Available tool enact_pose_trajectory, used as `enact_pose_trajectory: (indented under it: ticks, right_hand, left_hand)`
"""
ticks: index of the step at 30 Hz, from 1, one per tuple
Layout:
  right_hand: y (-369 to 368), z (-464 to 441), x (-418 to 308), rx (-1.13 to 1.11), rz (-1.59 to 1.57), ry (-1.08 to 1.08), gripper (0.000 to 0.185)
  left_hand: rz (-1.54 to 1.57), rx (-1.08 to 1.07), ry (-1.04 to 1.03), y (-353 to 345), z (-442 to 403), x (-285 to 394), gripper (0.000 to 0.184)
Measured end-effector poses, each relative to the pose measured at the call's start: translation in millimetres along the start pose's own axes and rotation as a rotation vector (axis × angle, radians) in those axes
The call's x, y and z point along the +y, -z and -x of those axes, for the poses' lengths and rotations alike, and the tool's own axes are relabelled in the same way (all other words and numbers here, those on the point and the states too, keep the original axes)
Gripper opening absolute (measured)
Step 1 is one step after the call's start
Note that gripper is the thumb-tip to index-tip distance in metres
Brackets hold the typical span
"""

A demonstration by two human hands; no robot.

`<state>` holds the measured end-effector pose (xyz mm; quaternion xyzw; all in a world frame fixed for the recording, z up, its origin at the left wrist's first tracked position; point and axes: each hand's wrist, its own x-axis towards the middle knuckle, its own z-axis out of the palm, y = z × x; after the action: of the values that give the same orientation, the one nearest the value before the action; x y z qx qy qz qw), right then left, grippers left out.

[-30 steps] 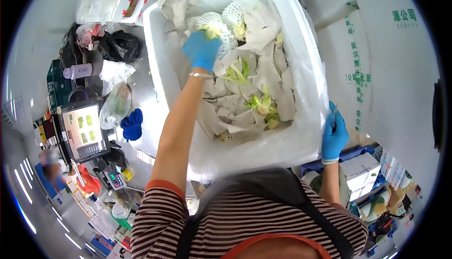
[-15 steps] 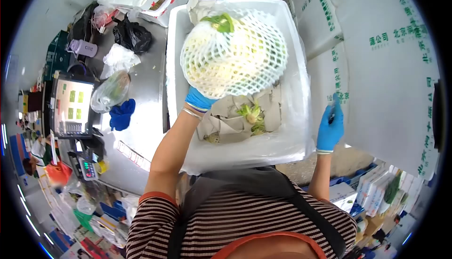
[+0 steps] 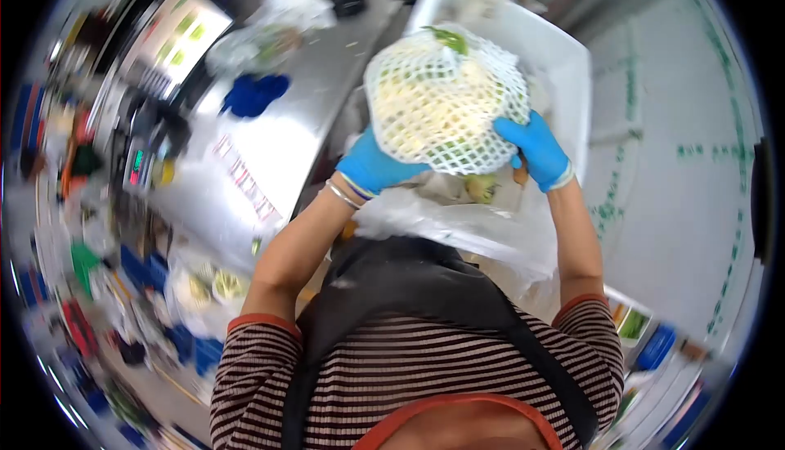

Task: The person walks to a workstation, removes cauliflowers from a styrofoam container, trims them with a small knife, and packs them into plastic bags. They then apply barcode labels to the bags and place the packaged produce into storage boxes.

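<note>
A large pale cauliflower (image 3: 446, 102) in a white foam net is held up over the near part of a white foam box (image 3: 577, 66). My left hand (image 3: 380, 164), in a blue glove, supports it from the lower left; the fingers go partly out of sight beneath it. My right hand (image 3: 536, 149), also gloved in blue, presses on its right side with thumb and fingers. A small orange-brown thing (image 3: 521, 174) shows under the right fingers; I cannot make out what it is. Below, inside the box, lies a trimmed green-and-white vegetable piece (image 3: 481, 188).
On the left, a steel counter (image 3: 319, 98) carries a blue glove (image 3: 255, 94), plastic bags (image 3: 294, 8) and a printed strip (image 3: 245, 179). A screen (image 3: 176, 37) and a scale with a lit display (image 3: 137, 168) stand beyond. White printed panels (image 3: 679, 205) rise on the right.
My right hand has come in from the right and now grips the cauliflower together with my left. The view has turned, and the cauliflower has shifted toward the box's left side.
</note>
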<state>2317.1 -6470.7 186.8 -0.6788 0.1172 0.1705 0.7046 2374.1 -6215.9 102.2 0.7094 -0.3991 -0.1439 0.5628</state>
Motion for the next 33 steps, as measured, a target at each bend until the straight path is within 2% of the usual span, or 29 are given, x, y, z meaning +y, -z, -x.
enact_pose_trajectory:
  ticks: [1,3,4,6,7,10,13,16,18,19,21,22,26,28,29,30,31,33]
  right_hand:
    - [-26,-5,0,0.012,0.001,0.017,0.048]
    - [-64,-15,7,-0.113,0.017,-0.003,0.049]
    - [-88,-17,8,-0.161,0.021,-0.004,0.049]
    - [-147,-20,0,-0.205,0.149,-0.004,0.047]
    - [-177,-20,-3,-0.245,0.207,-0.016,0.046]
    - [-265,-15,9,-0.332,0.343,0.012,0.043]
    - [-360,-7,23,-0.457,0.420,-0.024,0.043]
    - [-428,-14,58,-0.561,0.407,-0.125,0.040]
    - [-464,-28,91,-0.659,0.235,-0.254,0.042]
    - [-483,-29,108,-0.638,0.148,-0.353,0.041]
    - [-531,-17,115,-0.541,0.049,-0.471,0.038]
    - [-548,-18,121,-0.572,0.082,-0.450,0.037]
    - [-633,-16,141,-0.661,0.247,-0.326,0.032]
    - [-682,-24,169,-0.663,0.411,-0.228,0.033]
    - [-705,-28,183,-0.689,0.422,-0.222,0.035]
    - [-726,-30,198,-0.714,0.432,-0.219,0.038]
    - [-746,-34,214,-0.764,0.419,-0.254,0.041]
    - [-784,-34,255,-0.843,0.481,-0.316,0.046]
  left_hand:
    - [0.210,0.065,0.071,11,23,13,0.062]
    - [0.607,0.161,0.190,22,65,31,0.064]
    - [0.518,0.188,0.197,31,90,32,0.064]
    - [0.650,0.295,0.192,49,144,22,0.061]
    - [0.875,0.378,0.164,50,174,10,0.058]
    - [0.404,0.526,0.093,65,262,14,0.055]
    - [0.791,0.632,0.100,82,352,22,0.060]
    - [0.985,0.742,0.102,82,444,4,0.068]
    - [0.182,0.787,0.434,101,520,27,0.066]
    - [0.357,0.896,0.623,99,561,23,0.066]
    - [0.154,1.388,0.967,105,623,31,0.063]
    - [-0.282,1.749,1.108,104,644,37,0.061]
    - [-1.183,1.776,1.441,117,705,-2,0.039]
    - [-0.865,2.051,1.329,106,736,-21,0.032]
    - [-0.286,2.250,1.092,92,756,-27,0.030]
    - [0.294,2.328,0.810,79,767,-27,0.028]
    - [0.267,2.335,0.807,98,747,19,0.026]
    - [0.191,2.264,0.838,101,737,68,0.024]
